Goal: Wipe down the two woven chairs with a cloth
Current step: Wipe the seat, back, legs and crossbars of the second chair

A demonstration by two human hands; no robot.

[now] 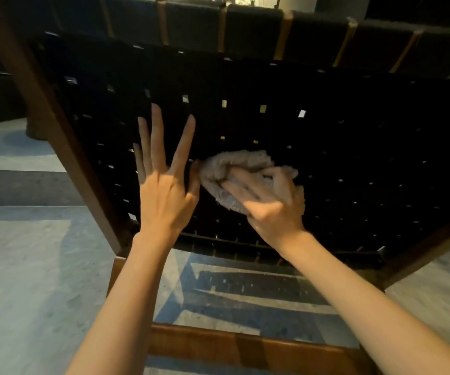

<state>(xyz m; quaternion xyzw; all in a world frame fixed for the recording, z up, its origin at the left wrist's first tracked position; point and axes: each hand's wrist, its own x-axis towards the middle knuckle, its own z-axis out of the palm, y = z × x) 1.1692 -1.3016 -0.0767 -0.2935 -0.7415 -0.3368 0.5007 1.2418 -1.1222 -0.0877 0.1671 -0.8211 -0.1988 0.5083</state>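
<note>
A chair with black woven straps and a brown wooden frame fills the view, seen from behind its backrest. My right hand grips a bunched beige cloth and presses it against the weave near the panel's middle. Just left of the cloth, my left hand lies with straight, spread fingers flat on the straps. Only one chair shows.
A grey stone floor spreads to the left and below, with a step up at the left. A wooden crossbar of the chair frame runs across the bottom between my forearms. Dark furniture stands at the far left.
</note>
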